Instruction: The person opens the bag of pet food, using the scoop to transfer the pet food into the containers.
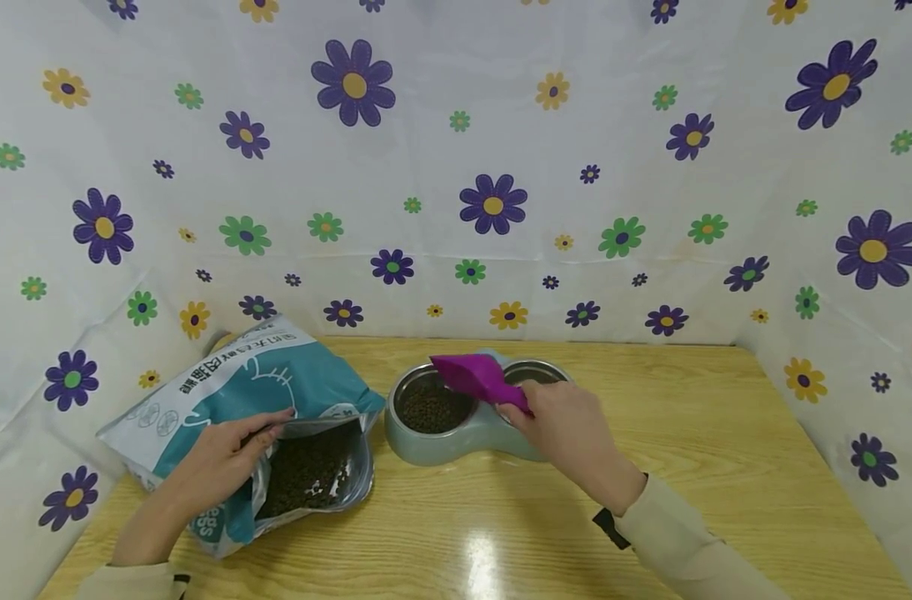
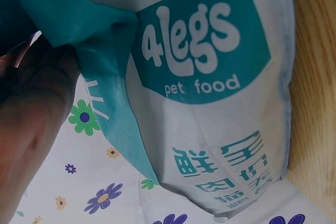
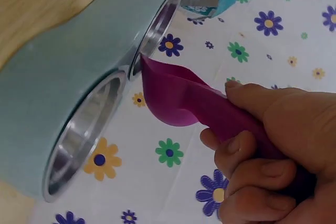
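My right hand (image 1: pixel 568 425) grips the handle of a purple scoop (image 1: pixel 474 377); the fingers wrap round it in the right wrist view. The scoop hangs over the middle of a pale green double pet bowl (image 1: pixel 441 450), its tip above the left steel bowl. Brown kibble (image 1: pixel 435 408) lies in that left bowl. The right steel bowl (image 3: pixel 86 129) shows bare metal in the right wrist view. My left hand (image 1: pixel 219 462) pinches the upper edge of a teal and white pet food bag (image 1: pixel 253 375). The bag lies with its mouth open towards me, and dark kibble (image 1: pixel 306 475) shows inside.
A wooden table (image 1: pixel 651 533) carries everything. A white cloth (image 1: pixel 441 150) printed with purple, green and yellow flowers stands behind and at both sides. The bag's right edge lies close beside the double bowl's left end.
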The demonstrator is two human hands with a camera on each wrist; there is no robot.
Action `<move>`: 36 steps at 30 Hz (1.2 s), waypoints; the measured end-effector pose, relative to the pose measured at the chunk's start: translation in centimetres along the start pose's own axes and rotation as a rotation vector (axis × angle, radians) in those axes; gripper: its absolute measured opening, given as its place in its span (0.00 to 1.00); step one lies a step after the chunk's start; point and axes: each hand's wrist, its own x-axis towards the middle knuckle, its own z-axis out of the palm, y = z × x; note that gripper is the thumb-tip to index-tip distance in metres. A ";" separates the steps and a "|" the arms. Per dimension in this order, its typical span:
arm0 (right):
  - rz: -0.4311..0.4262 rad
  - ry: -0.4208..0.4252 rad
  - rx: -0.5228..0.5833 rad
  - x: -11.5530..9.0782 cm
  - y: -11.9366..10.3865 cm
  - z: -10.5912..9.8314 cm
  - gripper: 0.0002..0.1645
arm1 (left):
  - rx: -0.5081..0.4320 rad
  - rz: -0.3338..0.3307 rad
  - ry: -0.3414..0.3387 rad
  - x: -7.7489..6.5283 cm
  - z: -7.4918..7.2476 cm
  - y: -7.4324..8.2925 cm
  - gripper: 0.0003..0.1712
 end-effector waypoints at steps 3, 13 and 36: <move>0.124 -0.112 0.200 0.1 0.7 -0.4 0.23 | -0.004 -0.001 0.001 0.0 0.0 -0.1 0.23; 0.272 -0.406 0.647 -0.6 1.8 -1.9 0.22 | 0.000 0.002 0.001 0.0 0.0 0.0 0.23; 0.194 -0.828 0.946 -2.1 -4.6 2.9 0.24 | 0.007 0.002 0.012 -0.1 0.0 0.1 0.21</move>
